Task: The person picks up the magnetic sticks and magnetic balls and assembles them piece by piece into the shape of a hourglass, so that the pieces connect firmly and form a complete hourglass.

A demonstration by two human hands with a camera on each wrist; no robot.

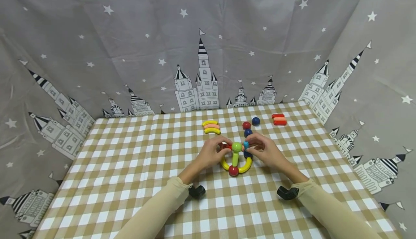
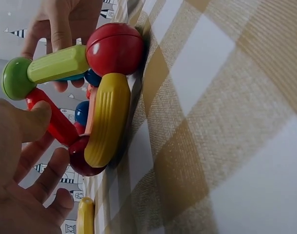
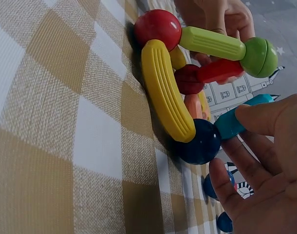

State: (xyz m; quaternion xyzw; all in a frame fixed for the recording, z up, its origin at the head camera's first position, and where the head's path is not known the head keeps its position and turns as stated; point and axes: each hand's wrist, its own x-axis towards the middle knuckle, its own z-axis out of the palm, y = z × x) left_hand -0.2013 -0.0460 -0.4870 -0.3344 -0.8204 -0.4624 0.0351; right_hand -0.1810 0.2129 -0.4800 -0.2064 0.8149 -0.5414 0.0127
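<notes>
ball-and-rod frame was pinched at two sides

the left hand had its grip clamped on a red rod, which sloped between a dark red ball and a green ball. the right hand had its grip clamped on a light-blue rod set against a navy ball. the frame sat on the checked tabletop, its red ball nearest the person. beyond it lay three curved rods and three straight rods.
</notes>
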